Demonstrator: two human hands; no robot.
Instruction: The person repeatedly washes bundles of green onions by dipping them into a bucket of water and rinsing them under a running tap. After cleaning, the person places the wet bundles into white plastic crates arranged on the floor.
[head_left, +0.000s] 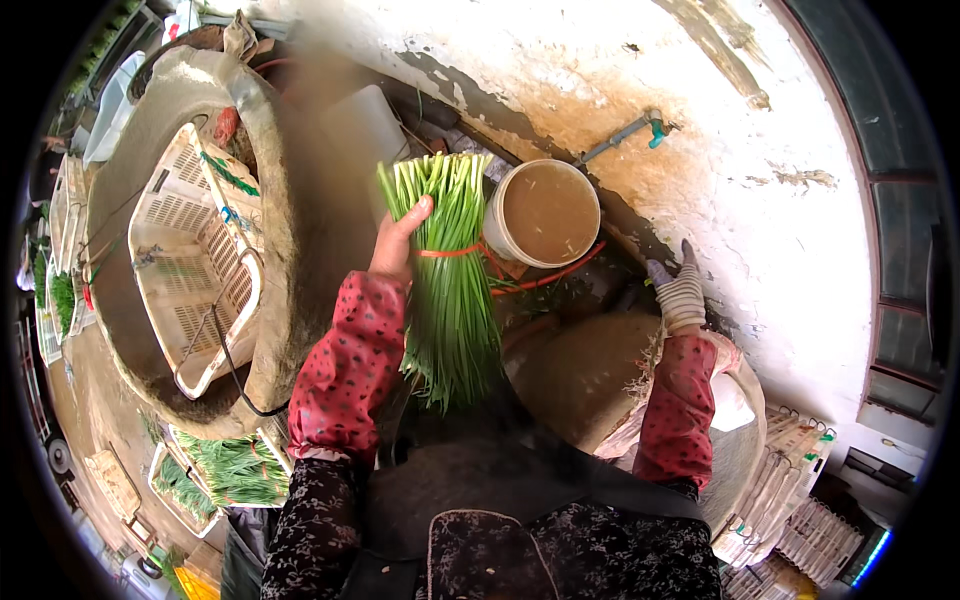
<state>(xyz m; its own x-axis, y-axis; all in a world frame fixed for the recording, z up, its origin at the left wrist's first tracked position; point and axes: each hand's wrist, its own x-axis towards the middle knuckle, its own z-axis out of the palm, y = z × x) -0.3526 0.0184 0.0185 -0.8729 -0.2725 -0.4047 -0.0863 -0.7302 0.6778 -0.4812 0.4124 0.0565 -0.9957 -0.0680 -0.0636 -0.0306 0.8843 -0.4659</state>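
Observation:
My left hand, ungloved, grips a bunch of green garlic chives near its pale cut ends, the thumb lying across the stalks. The leaves hang down toward my dark apron. An orange-red tie circles the bunch just below the hand. Beside the cut ends stands a white plastic bucket full of murky brown water. Off to the right, my right hand wears a striped glove with greyish fingertips. Its thumb and a finger are apart near the wall, with nothing visibly held; the other fingers are hard to make out.
A white plastic crate rests tilted in a stone trough on the left. Crates of chives sit at lower left. Ahead is a peeling wall with a tap. Crates are stacked at lower right.

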